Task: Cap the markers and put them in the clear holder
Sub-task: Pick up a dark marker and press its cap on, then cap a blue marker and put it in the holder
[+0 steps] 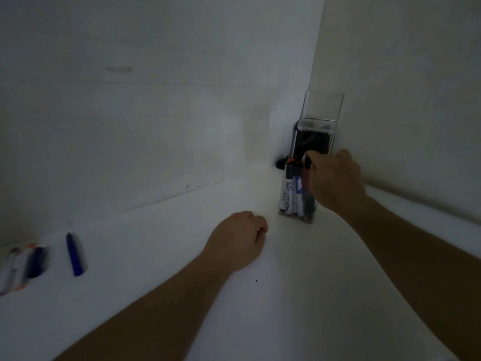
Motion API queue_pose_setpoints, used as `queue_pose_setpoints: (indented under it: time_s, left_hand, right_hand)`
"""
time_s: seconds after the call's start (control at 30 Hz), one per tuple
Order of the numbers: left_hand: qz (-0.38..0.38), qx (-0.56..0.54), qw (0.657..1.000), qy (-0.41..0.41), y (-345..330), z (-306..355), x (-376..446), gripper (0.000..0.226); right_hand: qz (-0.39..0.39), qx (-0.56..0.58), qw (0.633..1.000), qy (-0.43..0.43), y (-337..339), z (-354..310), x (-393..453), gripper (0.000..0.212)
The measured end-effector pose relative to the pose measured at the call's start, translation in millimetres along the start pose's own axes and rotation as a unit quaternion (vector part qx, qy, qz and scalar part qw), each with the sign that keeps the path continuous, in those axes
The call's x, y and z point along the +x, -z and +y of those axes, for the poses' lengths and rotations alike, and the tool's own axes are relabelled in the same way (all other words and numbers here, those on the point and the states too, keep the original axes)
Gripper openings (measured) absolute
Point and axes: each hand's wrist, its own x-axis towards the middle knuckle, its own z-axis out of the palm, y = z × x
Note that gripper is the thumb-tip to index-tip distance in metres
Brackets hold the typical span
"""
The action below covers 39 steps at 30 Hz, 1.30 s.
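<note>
Reaching over the clear holder (296, 194) in the counter's (299, 295) far corner, the right hand (335, 178) has its fingers (308, 161) pinched on a black-capped marker (308, 162) standing upright, cap up, among the other markers there. The left hand (238, 238) rests curled in a loose fist on the counter. Far left, a blue marker (74, 254) lies alone, long axis running away from the camera, beside a blurred group of markers (22, 267).

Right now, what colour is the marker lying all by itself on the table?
Dark blue. The lone marker lies apart from the marker bunch; the head view shows it.
</note>
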Motion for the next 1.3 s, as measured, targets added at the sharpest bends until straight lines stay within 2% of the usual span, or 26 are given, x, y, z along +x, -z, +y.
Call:
queue_pose_setpoints:
  time_s: [0.13, 0.2, 0.3, 0.37, 0.43, 0.53, 0.67, 0.83, 0.97, 1.03, 1.13, 1.23, 1.3]
  left_hand:
    - [-0.007, -0.006, 1.000, -0.008, 0, -2, -1, 0.020]
    - [-0.027, -0.019, 0.999, -0.017, 5, -3, -1, 0.020]
    - [-0.055, -0.063, 0.996, 0.011, 28, -10, -1, 0.019]
    - [-0.043, -0.084, 0.995, 0.024, 53, -20, -5, 0.016]
    - [-0.033, -0.070, 0.997, 0.026, 81, -35, -16, 0.013]
    - [-0.006, -0.051, 0.997, 0.062, 124, -70, -41, 0.010]
    - [0.030, 0.007, 0.988, 0.149, 175, -129, -83, 0.011]
    - [0.117, 0.016, 0.959, 0.256, 216, -186, -133, 0.009]
    - [0.119, 0.009, 0.948, 0.294, 229, -203, -151, 0.010]
    - [0.096, 0.010, 0.947, 0.306, 230, -203, -152, 0.011]
    - [0.005, 0.025, 0.942, 0.336, 230, -206, -152, 0.013]
    - [-0.087, 0.006, 0.923, 0.375, 235, -205, -155, 0.018]
    - [-0.136, -0.011, 0.910, 0.391, 237, -201, -158, 0.033]
  right_hand:
    - [-0.018, -0.061, 0.998, 0.005, 9, -2, -8, 0.028]
    - [-0.037, -0.069, 0.997, 0.008, 11, -3, -11, 0.031]
    - [-0.015, -0.040, 0.999, 0.001, 13, -9, -12, 0.036]
    - [0.040, 0.007, 0.998, 0.041, 15, -27, -16, 0.039]
    - [0.061, 0.093, 0.989, 0.100, 12, -55, -23, 0.035]
    - [0.003, 0.226, 0.967, 0.122, -4, -111, -39, 0.034]
    - [-0.075, 0.334, 0.925, 0.166, -22, -197, -57, 0.035]
    - [-0.141, 0.397, 0.872, 0.250, -25, -295, -68, 0.031]
    - [-0.221, 0.414, 0.833, 0.293, -25, -355, -77, 0.035]
    - [-0.228, 0.403, 0.831, 0.310, -29, -374, -80, 0.033]
    - [-0.234, 0.316, 0.859, 0.329, -32, -384, -78, 0.029]
    - [-0.194, 0.275, 0.893, 0.299, -38, -375, -75, 0.028]
    - [-0.185, 0.249, 0.910, 0.276, -43, -361, -69, 0.024]
